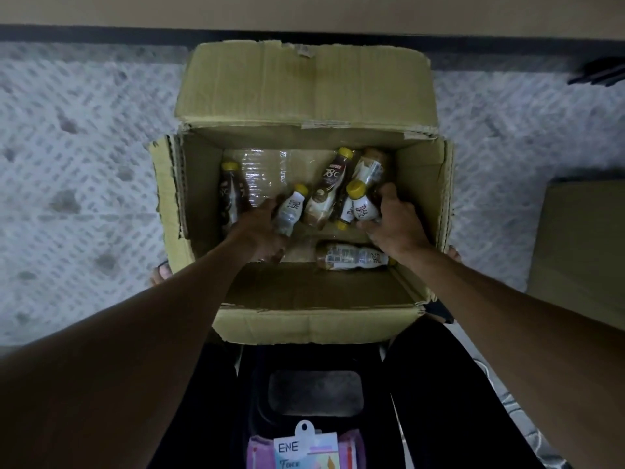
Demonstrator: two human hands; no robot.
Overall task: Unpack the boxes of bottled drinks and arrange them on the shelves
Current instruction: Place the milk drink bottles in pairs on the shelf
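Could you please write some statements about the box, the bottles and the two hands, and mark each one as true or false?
1. The cardboard box is closed. False: its flaps are open.
2. The left hand grips a white-labelled bottle. True.
3. The right hand is empty. False: it grips a yellow-capped bottle.
4. One loose bottle lies on its side by the near wall. True.
5. The bottle caps are red. False: the visible caps are yellow.
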